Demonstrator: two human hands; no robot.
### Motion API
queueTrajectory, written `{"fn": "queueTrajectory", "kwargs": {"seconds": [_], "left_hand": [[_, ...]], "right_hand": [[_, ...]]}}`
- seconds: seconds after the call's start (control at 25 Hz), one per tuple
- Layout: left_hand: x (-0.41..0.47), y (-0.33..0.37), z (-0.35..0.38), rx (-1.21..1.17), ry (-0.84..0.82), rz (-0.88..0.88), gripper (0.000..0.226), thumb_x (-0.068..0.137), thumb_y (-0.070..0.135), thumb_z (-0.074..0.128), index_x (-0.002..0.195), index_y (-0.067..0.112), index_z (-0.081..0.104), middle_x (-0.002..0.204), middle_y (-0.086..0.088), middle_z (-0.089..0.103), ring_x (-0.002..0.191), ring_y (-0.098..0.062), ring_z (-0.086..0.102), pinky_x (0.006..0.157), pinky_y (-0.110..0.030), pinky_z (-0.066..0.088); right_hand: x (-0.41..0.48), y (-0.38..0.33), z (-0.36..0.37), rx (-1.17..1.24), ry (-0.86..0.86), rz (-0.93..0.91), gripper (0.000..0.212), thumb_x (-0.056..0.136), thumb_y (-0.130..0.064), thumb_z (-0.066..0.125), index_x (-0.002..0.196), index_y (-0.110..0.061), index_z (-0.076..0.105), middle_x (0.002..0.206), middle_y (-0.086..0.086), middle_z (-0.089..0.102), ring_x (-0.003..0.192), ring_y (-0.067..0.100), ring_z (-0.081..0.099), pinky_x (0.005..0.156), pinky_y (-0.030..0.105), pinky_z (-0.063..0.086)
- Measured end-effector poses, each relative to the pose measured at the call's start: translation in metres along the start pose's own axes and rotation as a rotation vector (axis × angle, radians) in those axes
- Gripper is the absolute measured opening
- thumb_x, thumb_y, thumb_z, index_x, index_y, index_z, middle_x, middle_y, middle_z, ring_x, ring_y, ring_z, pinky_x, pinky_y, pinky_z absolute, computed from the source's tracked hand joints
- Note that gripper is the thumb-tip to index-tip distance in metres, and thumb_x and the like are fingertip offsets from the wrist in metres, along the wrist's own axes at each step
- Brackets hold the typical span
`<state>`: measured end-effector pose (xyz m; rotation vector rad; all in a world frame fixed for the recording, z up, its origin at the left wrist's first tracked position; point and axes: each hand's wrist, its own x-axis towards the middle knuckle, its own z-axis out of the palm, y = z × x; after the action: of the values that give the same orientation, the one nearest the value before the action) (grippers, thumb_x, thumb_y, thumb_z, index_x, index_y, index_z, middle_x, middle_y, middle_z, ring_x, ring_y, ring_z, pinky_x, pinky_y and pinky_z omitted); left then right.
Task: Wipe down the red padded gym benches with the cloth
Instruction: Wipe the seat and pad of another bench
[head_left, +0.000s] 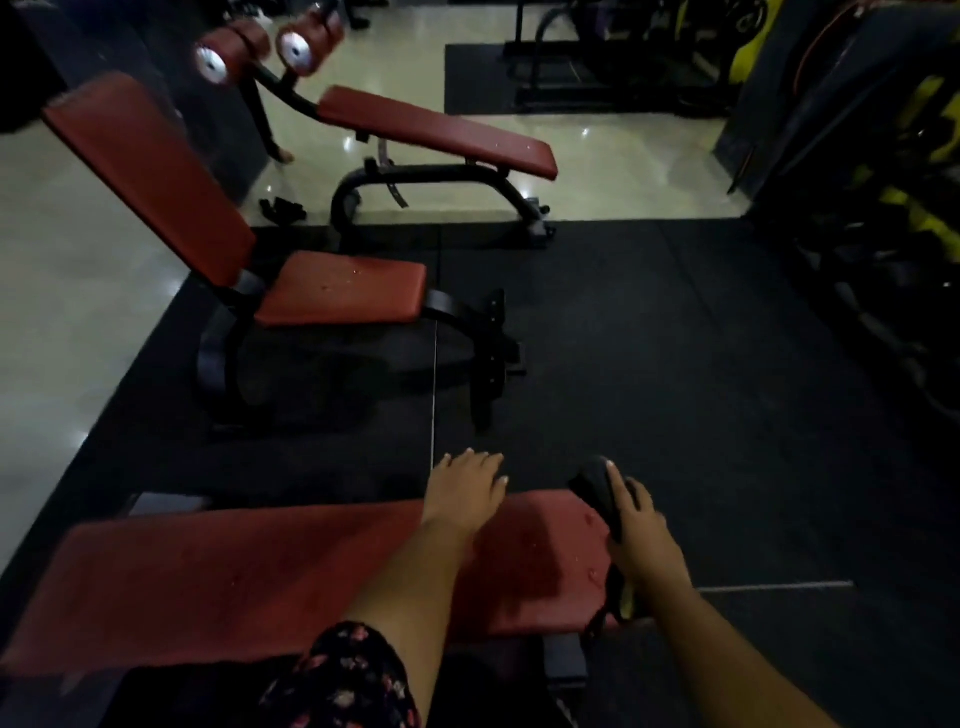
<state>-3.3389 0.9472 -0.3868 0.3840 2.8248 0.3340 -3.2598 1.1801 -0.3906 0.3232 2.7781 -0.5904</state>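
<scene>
A red padded bench (234, 577) lies across the bottom of the view. My left hand (465, 491) rests on its far edge with fingers spread. My right hand (636, 525) presses a dark cloth (597, 488) onto the bench's right end, fingers lying over it. Part of the cloth hangs down the end of the pad. A second red bench (340, 293) with a raised backrest (150, 176) stands ahead to the left. Farther back is a third, sloping red bench (441, 132) with round red rollers (234, 49).
Black rubber matting (675, 364) covers the floor ahead and to the right. Pale shiny tiles (67, 291) run along the left. Dark machines with yellow parts (909, 208) crowd the right side. A small black object (283, 208) lies on the tiles near the sloping bench.
</scene>
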Motion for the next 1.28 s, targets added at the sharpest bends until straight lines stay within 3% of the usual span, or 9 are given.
{"fn": "queueTrajectory", "kwargs": {"seconds": [0.16, 0.4, 0.52, 0.64, 0.76, 0.88, 0.96, 1.12, 1.28], "left_hand": [[-0.004, -0.013, 0.065, 0.104, -0.062, 0.036, 0.055, 0.103, 0.038, 0.032, 0.155, 0.023, 0.024, 0.16, 0.004, 0.028, 0.15, -0.015, 0.016, 0.121, -0.038, 0.009], [0.017, -0.042, 0.162, 0.082, 0.009, 0.065, 0.062, 0.094, 0.035, 0.019, 0.146, 0.015, 0.045, 0.148, -0.002, 0.049, 0.143, -0.019, 0.036, 0.116, -0.038, 0.023], [0.024, -0.047, 0.191, 0.069, -0.068, 0.013, 0.057, 0.102, 0.036, 0.028, 0.156, 0.018, 0.022, 0.161, 0.001, 0.026, 0.151, -0.016, 0.014, 0.122, -0.037, 0.005], [0.033, -0.054, 0.216, 0.086, -0.16, 0.043, 0.065, 0.103, 0.043, 0.033, 0.158, 0.021, 0.005, 0.165, 0.004, 0.004, 0.152, -0.014, -0.004, 0.123, -0.037, -0.002], [0.041, -0.067, 0.23, 0.118, -0.179, 0.124, 0.068, 0.1, 0.051, 0.027, 0.158, 0.021, 0.006, 0.165, 0.003, 0.002, 0.152, -0.014, -0.003, 0.122, -0.039, 0.0], [0.058, -0.084, 0.237, 0.143, -0.123, 0.115, 0.066, 0.101, 0.047, 0.026, 0.157, 0.017, 0.008, 0.165, -0.001, 0.003, 0.152, -0.016, -0.001, 0.123, -0.037, 0.003], [0.07, -0.09, 0.244, 0.121, -0.108, 0.077, 0.064, 0.103, 0.04, 0.034, 0.157, 0.014, 0.011, 0.165, -0.005, 0.006, 0.152, -0.018, 0.002, 0.122, -0.036, 0.004], [0.069, -0.088, 0.257, 0.104, -0.009, 0.043, 0.066, 0.097, 0.04, 0.022, 0.154, 0.008, 0.023, 0.161, -0.01, 0.023, 0.15, -0.022, 0.016, 0.122, -0.042, 0.013], [0.066, -0.084, 0.265, 0.095, 0.057, 0.023, 0.064, 0.097, 0.037, 0.022, 0.153, 0.007, 0.027, 0.16, -0.011, 0.027, 0.149, -0.023, 0.02, 0.121, -0.044, 0.015]], "right_hand": [[-0.007, 0.044, 0.046, 0.088, -0.067, 0.214, 0.093, 0.09, -0.005, 0.051, 0.154, -0.036, -0.01, 0.161, 0.005, 0.012, 0.124, 0.036, 0.043, 0.086, 0.046, 0.05], [0.033, 0.061, 0.11, -0.025, 0.003, 0.238, 0.087, 0.093, -0.004, 0.044, 0.152, -0.043, -0.007, 0.162, 0.005, 0.004, 0.14, 0.037, 0.024, 0.084, 0.047, 0.049], [0.051, 0.065, 0.145, -0.139, -0.18, 0.187, 0.097, 0.092, 0.0, 0.044, 0.146, -0.054, -0.015, 0.163, 0.003, -0.009, 0.147, 0.037, 0.006, 0.098, 0.057, 0.043], [0.064, 0.078, 0.175, -0.2, -0.388, 0.197, 0.101, 0.09, -0.023, 0.06, 0.141, -0.061, -0.018, 0.157, 0.0, -0.031, 0.145, 0.041, -0.015, 0.103, 0.076, 0.017], [0.063, 0.097, 0.182, -0.319, -0.248, 0.11, 0.089, 0.091, -0.043, 0.057, 0.142, -0.061, -0.014, 0.161, 0.003, -0.018, 0.142, 0.043, 0.01, 0.099, 0.067, 0.034], [0.081, 0.108, 0.173, -0.281, -0.118, 0.162, 0.08, 0.094, -0.04, 0.053, 0.145, -0.061, -0.004, 0.163, 0.002, -0.003, 0.131, 0.039, 0.029, 0.094, 0.058, 0.043], [0.114, 0.106, 0.163, -0.223, -0.074, 0.259, 0.078, 0.094, -0.035, 0.054, 0.146, -0.06, 0.002, 0.163, 0.001, 0.0, 0.128, 0.039, 0.032, 0.093, 0.057, 0.043], [0.165, 0.093, 0.145, -0.252, -0.143, 0.272, 0.075, 0.096, -0.026, 0.051, 0.147, -0.057, 0.007, 0.163, 0.002, 0.003, 0.126, 0.04, 0.033, 0.092, 0.056, 0.042], [0.134, 0.103, 0.155, -0.268, -0.082, 0.218, 0.078, 0.095, -0.021, 0.049, 0.149, -0.056, 0.004, 0.162, 0.005, 0.009, 0.121, 0.039, 0.038, 0.088, 0.053, 0.047]]}}
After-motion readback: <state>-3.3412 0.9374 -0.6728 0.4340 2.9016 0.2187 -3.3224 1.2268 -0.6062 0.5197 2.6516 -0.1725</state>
